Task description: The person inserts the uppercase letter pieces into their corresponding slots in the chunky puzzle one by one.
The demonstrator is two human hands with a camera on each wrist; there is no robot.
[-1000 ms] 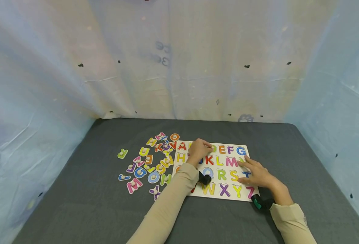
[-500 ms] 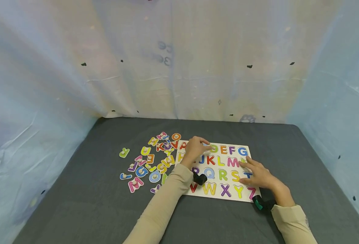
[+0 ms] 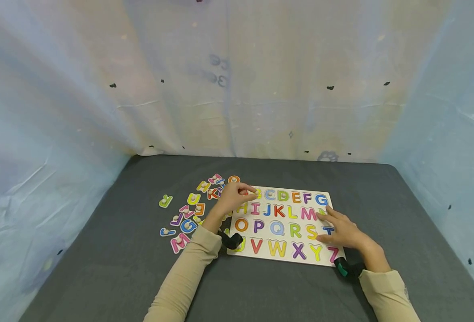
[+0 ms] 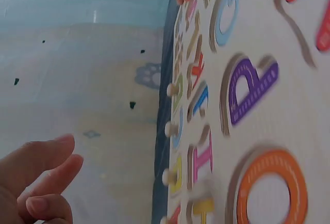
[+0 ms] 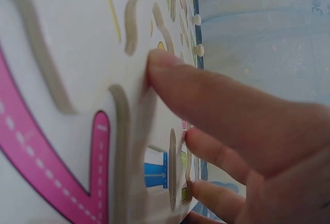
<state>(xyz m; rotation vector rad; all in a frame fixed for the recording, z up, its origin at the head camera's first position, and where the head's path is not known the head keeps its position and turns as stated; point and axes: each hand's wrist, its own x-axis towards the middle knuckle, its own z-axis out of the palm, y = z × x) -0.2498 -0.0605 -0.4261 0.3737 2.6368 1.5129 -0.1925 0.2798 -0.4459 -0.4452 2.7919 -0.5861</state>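
Observation:
A white wooden alphabet puzzle board (image 3: 269, 238) with coloured letters lies on the dark table. Over its upper left corner hovers my left hand (image 3: 232, 197), fingers loosely bent and apart from the board. In the left wrist view the left-hand fingers (image 4: 44, 157) hold nothing. Knobbed pieces sit in the top row, among them the C (image 4: 171, 128) and the D (image 4: 173, 89). My right hand (image 3: 341, 228) rests on the board's right edge, fingers spread near S and T. The right thumb (image 5: 206, 87) touches the board face.
Loose knobbed letter pieces lie left of the board, including a blue G (image 3: 188, 226), a pink M (image 3: 179, 243) and a green R (image 3: 165, 201). My left forearm (image 3: 180, 277) hides part of the pile. Patterned cloth (image 3: 261, 89) stands behind the table.
My left hand has let go of the D piece in the top row and moved left across the board. The right hand has stayed in place.

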